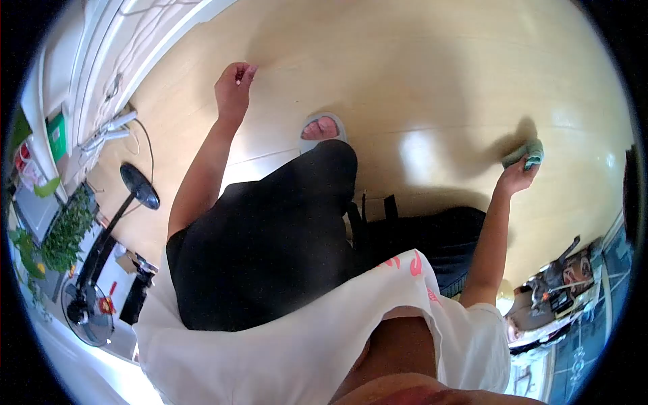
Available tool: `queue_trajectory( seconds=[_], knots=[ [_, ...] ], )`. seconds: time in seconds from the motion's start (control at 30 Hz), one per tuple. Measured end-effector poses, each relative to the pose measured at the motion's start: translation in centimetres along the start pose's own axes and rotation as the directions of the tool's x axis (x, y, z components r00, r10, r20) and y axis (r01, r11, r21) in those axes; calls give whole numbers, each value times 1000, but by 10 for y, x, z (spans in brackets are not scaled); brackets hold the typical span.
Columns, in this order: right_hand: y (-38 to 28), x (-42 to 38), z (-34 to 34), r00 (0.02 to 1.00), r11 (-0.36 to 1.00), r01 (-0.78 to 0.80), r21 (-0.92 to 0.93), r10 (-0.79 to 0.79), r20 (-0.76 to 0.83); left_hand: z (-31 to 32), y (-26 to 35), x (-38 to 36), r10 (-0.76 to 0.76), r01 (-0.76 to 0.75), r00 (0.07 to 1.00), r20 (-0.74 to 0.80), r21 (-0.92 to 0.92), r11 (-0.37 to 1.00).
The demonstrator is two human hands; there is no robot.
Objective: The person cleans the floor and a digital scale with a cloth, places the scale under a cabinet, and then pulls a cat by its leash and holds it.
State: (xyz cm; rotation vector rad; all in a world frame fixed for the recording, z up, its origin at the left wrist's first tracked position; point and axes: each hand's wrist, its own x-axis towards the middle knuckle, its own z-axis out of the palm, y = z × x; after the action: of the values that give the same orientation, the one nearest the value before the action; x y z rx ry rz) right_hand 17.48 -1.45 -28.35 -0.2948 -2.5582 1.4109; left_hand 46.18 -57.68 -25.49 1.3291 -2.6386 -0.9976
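Note:
My right hand (518,178) is closed around a bunched green cloth (533,154), held out over the pale floor on the right. Part of the cloth sticks out beyond the fingers. On the left, my left hand (233,94) is raised over the floor with its fingers curled and the thumb against them. A small gap shows inside the curl, and I see nothing held there. Below the hands are my black-clothed knee (270,236) and one foot in a light slipper (324,128).
A black standing fan (138,185) is at left, near a power strip (111,131) with cables and a leafy plant (67,236). A black bag-like object (432,236) lies beside my leg. Assorted items stand at the lower right, beside a bluish tiled surface (617,263).

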Motion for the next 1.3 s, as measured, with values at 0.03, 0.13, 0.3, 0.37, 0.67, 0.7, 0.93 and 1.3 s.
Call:
queue_trajectory(
  seconds=[0.03, 0.13, 0.3, 0.37, 0.67, 0.7, 0.93, 1.3],
  knots=[
    [41, 13, -15, 990, 993, -110, 33, 113, -88, 4, 6, 0, -11, 12, 999, 39, -19, 1000],
    [52, 26, -7, 926, 936, -171, -307, 46, -374, 12, 25, 7, 113, -104, 992, 64, -126, 987],
    [38, -3, 67, 996, 925, 72, -373, -47, 75, 15, 67, 7, 89, -69, 989, 118, -164, 984],
    [-30, -77, 112, 766, 817, 570, -91, -488, 419, 22, 75, 10, 90, -67, 985, 149, -152, 986],
    [-68, -107, 91, 613, 874, 451, 179, -450, 650, 60, 171, 34, 508, -543, 700, 502, -89, 835],
    [-50, -81, 69, 666, 857, 506, 97, -460, 587, 62, 182, 36, 565, -639, 598, 569, -86, 764],
    [47, 14, -41, 964, 948, -165, -272, 96, -250, 133, 244, 8, 523, -816, -16, 852, -313, 486],
    [35, -3, -2, 941, 795, -54, -604, -162, -297, 291, 287, -7, 886, -956, 278, 372, 20, 292]
  ],
)
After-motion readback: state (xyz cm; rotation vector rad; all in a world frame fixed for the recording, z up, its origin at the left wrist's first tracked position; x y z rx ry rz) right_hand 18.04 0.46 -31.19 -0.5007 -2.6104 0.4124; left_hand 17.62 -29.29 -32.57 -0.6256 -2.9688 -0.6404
